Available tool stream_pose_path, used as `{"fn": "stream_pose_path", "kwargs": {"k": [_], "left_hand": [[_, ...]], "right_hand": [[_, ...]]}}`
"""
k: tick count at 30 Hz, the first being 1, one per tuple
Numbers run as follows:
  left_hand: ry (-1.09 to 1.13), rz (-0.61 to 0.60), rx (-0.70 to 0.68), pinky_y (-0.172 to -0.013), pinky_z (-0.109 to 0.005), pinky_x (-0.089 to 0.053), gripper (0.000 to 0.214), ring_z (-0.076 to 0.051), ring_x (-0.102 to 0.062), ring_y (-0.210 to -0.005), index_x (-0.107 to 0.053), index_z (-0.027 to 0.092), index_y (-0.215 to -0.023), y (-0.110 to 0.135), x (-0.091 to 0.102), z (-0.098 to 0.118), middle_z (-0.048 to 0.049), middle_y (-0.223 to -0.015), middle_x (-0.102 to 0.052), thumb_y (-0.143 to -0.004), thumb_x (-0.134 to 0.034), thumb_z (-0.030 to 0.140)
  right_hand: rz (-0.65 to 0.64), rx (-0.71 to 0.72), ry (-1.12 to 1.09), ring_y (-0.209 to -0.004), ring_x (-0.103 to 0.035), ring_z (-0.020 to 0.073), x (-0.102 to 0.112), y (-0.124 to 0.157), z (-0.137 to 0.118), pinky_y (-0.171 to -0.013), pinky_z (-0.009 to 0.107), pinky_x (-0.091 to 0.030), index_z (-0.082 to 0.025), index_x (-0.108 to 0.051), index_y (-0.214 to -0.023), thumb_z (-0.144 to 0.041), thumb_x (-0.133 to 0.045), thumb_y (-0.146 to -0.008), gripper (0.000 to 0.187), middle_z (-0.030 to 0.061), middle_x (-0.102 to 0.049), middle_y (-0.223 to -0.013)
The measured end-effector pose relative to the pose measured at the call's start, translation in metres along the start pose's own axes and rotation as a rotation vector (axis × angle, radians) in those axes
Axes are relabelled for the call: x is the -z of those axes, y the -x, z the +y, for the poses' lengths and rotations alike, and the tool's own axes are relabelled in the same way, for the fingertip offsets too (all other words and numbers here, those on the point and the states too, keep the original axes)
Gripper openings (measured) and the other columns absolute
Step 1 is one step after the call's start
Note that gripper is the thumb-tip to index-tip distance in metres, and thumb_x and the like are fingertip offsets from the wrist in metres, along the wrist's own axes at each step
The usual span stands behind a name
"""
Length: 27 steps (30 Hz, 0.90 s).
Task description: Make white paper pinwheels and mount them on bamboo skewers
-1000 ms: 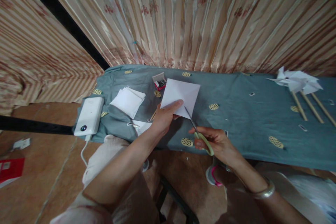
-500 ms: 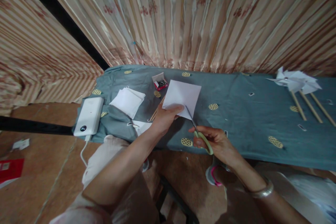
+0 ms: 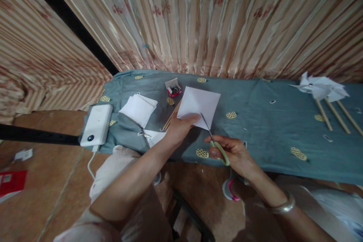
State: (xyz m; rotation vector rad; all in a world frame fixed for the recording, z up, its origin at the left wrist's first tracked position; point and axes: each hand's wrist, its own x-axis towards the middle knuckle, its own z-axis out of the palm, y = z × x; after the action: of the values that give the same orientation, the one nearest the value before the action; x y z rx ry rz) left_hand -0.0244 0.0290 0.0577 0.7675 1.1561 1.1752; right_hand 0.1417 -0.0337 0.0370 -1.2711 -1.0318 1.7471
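Note:
My left hand pinches the near corner of a white square paper sheet, thumb on top, holding it just above the blue-grey cloth. My right hand grips green-handled scissors. Their blades point up and left, and the tips cut into the sheet's lower edge right beside my left thumb. A silver bangle sits on my right wrist.
A low table under a blue-grey patterned cloth carries a stack of white paper, a small open box of pins, wooden sticks, a white power bank and finished paper pinwheels on sticks. Striped curtains hang behind.
The sheet has turned and shifted slightly right in my left hand, and the scissor blades have advanced further into its lower edge.

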Motion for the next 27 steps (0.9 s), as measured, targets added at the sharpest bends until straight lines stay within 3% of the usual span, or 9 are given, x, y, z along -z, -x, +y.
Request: {"fn": "stream_pose_path", "kwargs": {"k": [8,13,27], "left_hand": [[-0.063,0.007,-0.011,-0.071,-0.032,-0.053,0.02,-0.024,-0.067,-0.082,-0.066,0.015,-0.066,-0.0007,0.0009,-0.0045,-0.0071,-0.077,-0.071,-0.053,-0.078,0.025],[-0.053,-0.012,0.0,-0.074,-0.034,-0.053,0.021,-0.027,-0.068,-0.086,-0.066,0.016,-0.067,-0.0002,0.0011,-0.0041,-0.0066,-0.073,-0.071,-0.054,-0.079,0.025],[-0.028,0.012,0.042,-0.064,-0.031,-0.05,0.026,-0.018,-0.062,-0.063,-0.067,0.014,-0.071,0.0006,0.0007,-0.0031,-0.0042,-0.068,-0.069,-0.051,-0.08,0.026]], "right_hand": [[0.017,0.042,0.012,-0.05,-0.05,0.0072,-0.0013,-0.0003,0.0002,-0.048,0.02,-0.044,-0.02,-0.075,-0.081,-0.045,-0.089,-0.053,0.04,-0.0057,-0.058,-0.054],[0.023,0.011,-0.014,-0.05,-0.054,0.0079,-0.0021,0.0002,-0.0027,-0.051,0.021,-0.05,-0.021,-0.075,-0.08,-0.043,-0.09,-0.052,0.039,-0.0053,-0.062,-0.055],[0.025,-0.013,0.002,-0.052,-0.059,0.0108,0.0003,-0.0004,0.0005,-0.054,0.024,-0.053,-0.021,-0.076,-0.081,-0.047,-0.088,-0.055,0.038,-0.0036,-0.064,-0.057]]}}
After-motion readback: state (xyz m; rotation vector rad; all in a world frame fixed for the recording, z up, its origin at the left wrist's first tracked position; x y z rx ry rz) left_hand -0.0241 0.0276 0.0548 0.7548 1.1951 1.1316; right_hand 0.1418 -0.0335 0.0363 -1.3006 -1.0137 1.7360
